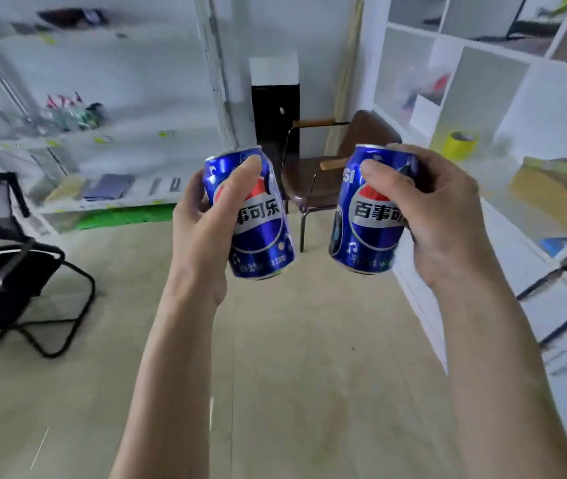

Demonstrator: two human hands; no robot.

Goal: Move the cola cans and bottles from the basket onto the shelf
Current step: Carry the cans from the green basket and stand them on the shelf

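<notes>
My left hand (pixel 202 216) grips a blue cola can (pixel 257 233) with a red, white and blue logo, thumb across its front. My right hand (pixel 437 216) grips a second blue cola can (pixel 366 229) the same way. Both cans are held upright, slightly tilted, in front of me above the floor. A white cubby shelf (pixel 517 108) stands on the right, close to the right hand. No basket is in view.
A brown chair (pixel 327 181) stands straight ahead behind the cans. A black chair (pixel 5 271) sits at the left. A metal rack with mixed items (pixel 78 140) lines the far left wall. A yellow tape roll (pixel 461 145) lies in a shelf compartment. Beige floor below.
</notes>
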